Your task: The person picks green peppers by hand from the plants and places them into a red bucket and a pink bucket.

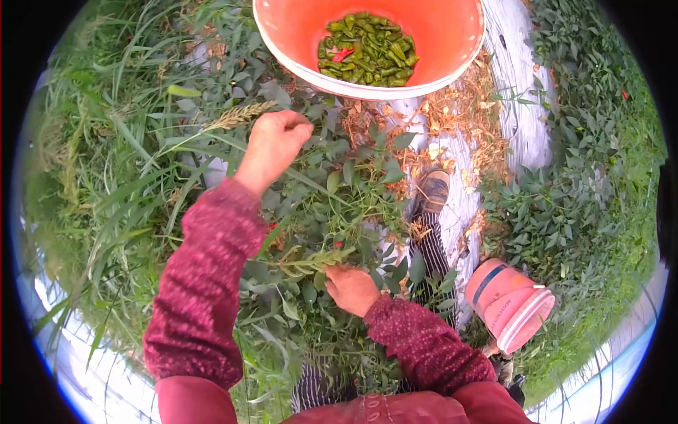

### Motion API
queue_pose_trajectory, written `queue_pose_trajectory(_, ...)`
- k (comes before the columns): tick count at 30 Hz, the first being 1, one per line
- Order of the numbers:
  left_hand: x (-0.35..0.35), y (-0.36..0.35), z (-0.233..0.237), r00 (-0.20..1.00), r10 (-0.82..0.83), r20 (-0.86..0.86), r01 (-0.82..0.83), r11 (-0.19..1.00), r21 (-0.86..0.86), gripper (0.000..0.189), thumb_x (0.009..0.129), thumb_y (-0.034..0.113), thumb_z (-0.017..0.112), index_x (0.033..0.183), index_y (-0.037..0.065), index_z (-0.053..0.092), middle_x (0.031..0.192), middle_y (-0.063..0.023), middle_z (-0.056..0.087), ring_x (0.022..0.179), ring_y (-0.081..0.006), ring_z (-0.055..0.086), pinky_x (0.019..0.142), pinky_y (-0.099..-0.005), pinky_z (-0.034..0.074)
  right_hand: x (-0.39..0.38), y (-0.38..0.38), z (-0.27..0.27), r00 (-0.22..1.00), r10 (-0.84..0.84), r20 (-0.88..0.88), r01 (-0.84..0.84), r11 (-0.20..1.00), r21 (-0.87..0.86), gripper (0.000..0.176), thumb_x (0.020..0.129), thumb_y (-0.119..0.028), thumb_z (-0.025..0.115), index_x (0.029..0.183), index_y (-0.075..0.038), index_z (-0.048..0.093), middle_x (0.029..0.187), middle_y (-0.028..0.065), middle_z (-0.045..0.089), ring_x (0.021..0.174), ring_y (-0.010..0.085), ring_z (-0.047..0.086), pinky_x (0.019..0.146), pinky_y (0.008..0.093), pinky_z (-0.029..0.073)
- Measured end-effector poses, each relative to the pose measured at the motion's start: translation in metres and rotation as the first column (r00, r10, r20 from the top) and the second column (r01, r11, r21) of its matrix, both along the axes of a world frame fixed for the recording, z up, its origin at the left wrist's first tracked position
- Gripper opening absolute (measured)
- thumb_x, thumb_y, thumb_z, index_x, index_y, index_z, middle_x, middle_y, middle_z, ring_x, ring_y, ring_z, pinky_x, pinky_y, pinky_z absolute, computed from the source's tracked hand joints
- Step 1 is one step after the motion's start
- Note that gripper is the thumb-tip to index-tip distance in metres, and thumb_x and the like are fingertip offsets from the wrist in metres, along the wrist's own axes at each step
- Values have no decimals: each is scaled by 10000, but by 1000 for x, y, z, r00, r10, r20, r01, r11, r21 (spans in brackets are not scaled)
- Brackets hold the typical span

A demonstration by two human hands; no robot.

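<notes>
My left hand (277,145) is above the plants at upper centre, its fingers curled together beside a seed-headed grass stalk (240,115); whether anything is between them is too small to tell. Lower down, my right hand (351,288) reaches into the leafy pepper plants (318,205), fingers bent and partly hidden at the leaves, near a pale green seed head (314,263). Small red spots show among the foliage. Just beyond my left hand stands an orange bucket (282,35) with green peppers (371,53) and a red one in its bottom.
A pink bucket (494,297) leans at the lower right. White plastic sheeting (519,78) with dry leaves runs between the plant rows. My shoe (433,191) and striped trouser leg show at centre right. Tall grass (106,162) fills the left.
</notes>
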State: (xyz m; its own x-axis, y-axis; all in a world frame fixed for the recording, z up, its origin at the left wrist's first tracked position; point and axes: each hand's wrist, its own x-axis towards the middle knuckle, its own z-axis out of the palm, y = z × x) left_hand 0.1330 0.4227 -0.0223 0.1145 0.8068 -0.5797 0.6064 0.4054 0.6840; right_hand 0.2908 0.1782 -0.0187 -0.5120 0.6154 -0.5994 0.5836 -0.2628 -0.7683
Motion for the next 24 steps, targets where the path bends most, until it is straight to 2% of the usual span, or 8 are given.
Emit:
queue_pose_trajectory(4, 1, 9, -88, 874, -91, -477, 207, 958, 197, 693, 730, 302, 724, 1285, -9, 448, 1171, -238, 562, 1062, -335, 570, 893, -394, 471, -7, 2, -2, 996, 85, 13, -86, 994, 62, 320, 845, -181, 521, 1119, -17, 513, 807, 129, 612, 652, 316, 593, 648, 412, 503)
queue_pose_trajectory(7, 14, 6, -123, 820, -328, -469, 398, 916, 55, 1107, 681, 414, 745, 1432, -12, 53, 1261, -274, 489, 1168, -359, 503, 929, -405, 445, -11, -8, -2, 997, 60, -56, -49, 983, 175, 327, 829, -200, 540, 1094, -9, 520, 764, 111, 600, 638, 289, 583, 609, 397, 491)
queue_pose_trajectory(8, 27, 11, -105, 769, -496, -404, 394, 865, -311, 1158, 672, 452, 745, 1421, -52, 21, 1199, -275, 539, 1103, -369, 548, 930, -389, 450, -11, -8, 1, 993, 79, -82, -65, 985, 159, 323, 823, -207, 546, 1077, -8, 528, 759, 105, 599, 654, 288, 587, 612, 404, 487)
queue_pose_trajectory(13, 1, -29, -107, 635, -736, -235, 499, 622, -603, 1059, 673, 449, 735, 1386, -97, 172, 1153, -279, 566, 1037, -360, 584, 909, -384, 459, -10, -9, -6, 980, 168, -104, -170, 986, -5, 283, 852, -222, 546, 1032, -4, 540, 758, 145, 605, 685, 318, 601, 657, 420, 493)
queue_pose_trajectory(14, -19, -42, -107, 657, -736, -164, 554, 619, -557, 893, 668, 405, 727, 1298, -107, 355, 1105, -280, 588, 1008, -356, 597, 885, -390, 470, -10, -18, -14, 988, 23, -153, -14, 998, 58, 291, 852, -208, 535, 1069, -14, 532, 801, 131, 605, 721, 305, 604, 671, 412, 496)
queue_pose_trajectory(15, -21, -48, -83, 579, -796, -177, 568, 549, -613, 711, 652, 345, 718, 1150, -106, 485, 1014, -273, 614, 952, -363, 610, 832, -409, 487, -11, -18, -16, 970, -117, -212, 143, 983, 114, 305, 852, -194, 524, 1106, -25, 524, 843, 118, 605, 757, 293, 607, 685, 404, 498)
queue_pose_trajectory(20, -71, -97, 1, 515, -825, -234, 548, 526, -651, 486, 669, 245, 703, 1055, -5, 546, 882, -221, 620, 848, -372, 604, 749, -418, 490, -10, 2, -10, 986, -38, -163, 11, 987, -162, 296, 877, -197, 500, 1131, -46, 524, 923, 133, 620, 776, 296, 615, 713, 394, 503)
queue_pose_trajectory(24, -116, -140, 35, 634, -750, -189, 687, 659, -307, 444, 686, 106, 705, 1100, 49, 556, 861, -161, 592, 882, -350, 590, 782, -415, 481, -16, 6, -13, 969, -155, -195, 100, 959, -265, 273, 882, -199, 501, 1111, -58, 543, 895, 140, 636, 751, 288, 621, 700, 391, 508)
